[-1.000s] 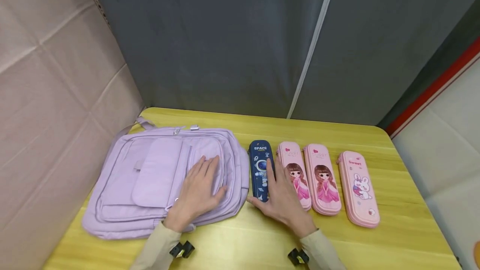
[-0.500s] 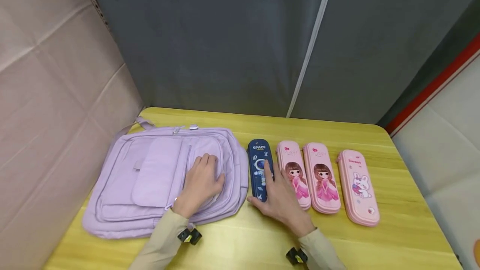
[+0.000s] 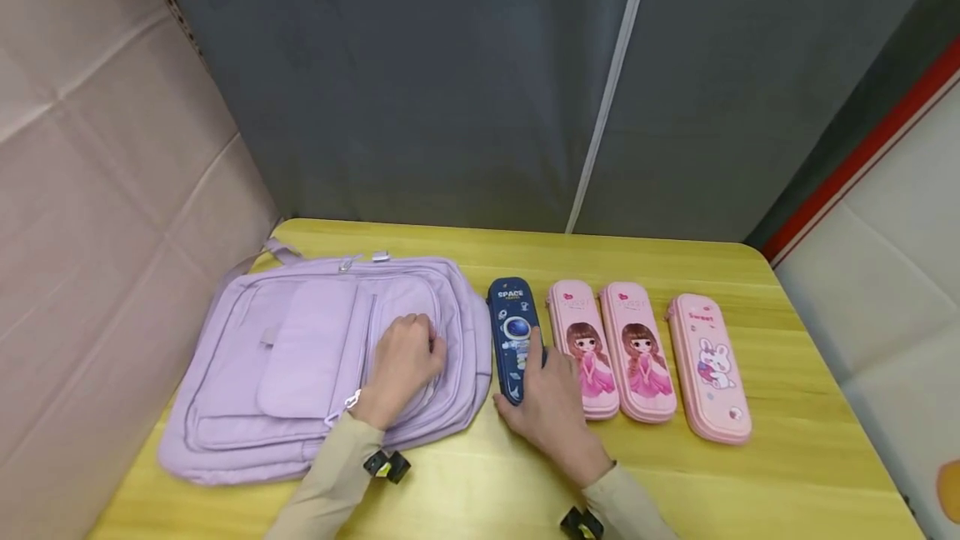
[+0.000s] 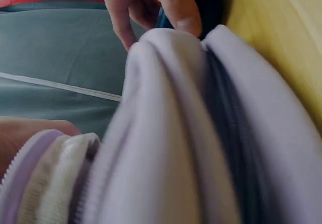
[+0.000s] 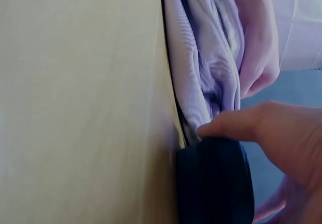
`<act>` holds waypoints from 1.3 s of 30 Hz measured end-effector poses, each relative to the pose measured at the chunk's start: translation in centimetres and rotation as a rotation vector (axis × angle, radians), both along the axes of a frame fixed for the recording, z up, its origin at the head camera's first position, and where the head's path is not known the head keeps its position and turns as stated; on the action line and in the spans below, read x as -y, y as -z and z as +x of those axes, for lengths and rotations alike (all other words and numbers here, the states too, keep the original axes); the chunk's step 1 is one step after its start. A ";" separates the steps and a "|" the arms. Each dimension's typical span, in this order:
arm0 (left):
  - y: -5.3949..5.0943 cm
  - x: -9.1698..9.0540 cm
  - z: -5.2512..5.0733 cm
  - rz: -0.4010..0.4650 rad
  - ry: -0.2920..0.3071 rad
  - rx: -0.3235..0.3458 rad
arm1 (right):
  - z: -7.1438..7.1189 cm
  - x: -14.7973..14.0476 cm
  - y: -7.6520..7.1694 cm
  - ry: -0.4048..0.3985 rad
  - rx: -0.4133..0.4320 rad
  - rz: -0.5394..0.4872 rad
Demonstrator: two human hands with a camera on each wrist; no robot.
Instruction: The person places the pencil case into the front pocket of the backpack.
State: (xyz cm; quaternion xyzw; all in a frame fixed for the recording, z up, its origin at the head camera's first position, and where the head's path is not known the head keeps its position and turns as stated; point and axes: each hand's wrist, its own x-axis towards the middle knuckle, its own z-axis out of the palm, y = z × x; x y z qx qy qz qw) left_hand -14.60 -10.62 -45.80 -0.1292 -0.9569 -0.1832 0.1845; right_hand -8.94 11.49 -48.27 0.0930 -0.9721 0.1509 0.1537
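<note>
A lilac backpack lies flat on the table at the left, its zipped edges facing the pencil cases. My left hand has curled fingers on the backpack's upper layer and holds the fabric; its fingertips are hidden in the head view. The right wrist view shows this left hand over the layered edge. Beside the backpack lies a navy pencil case with an astronaut print. My right hand grips its near end, thumb at the left and index finger along the right. Part of the case is covered.
Two pink pencil cases with a girl print, a left one and a right one, lie right of my right hand. Farther right is a pink rabbit pencil case. A grey curtain hangs behind the yellow table.
My left hand's fingers have gone from spread flat on the backpack to curled. My right hand has drawn its fingers in around the navy pencil case. The head view has shifted slightly.
</note>
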 end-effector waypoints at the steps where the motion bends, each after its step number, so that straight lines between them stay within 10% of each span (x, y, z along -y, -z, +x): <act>1: -0.1 0.0 0.0 0.022 0.002 -0.001 | -0.1 -0.1 -0.1 0.016 -0.007 -0.005; 24: -5.0 3.1 0.7 0.504 -0.008 -0.033 | -1.4 -2.2 -2.5 0.146 0.039 -0.288; 39: -5.4 3.5 -0.1 0.714 0.126 -0.002 | -0.9 -3.2 -2.9 0.085 -0.104 -0.352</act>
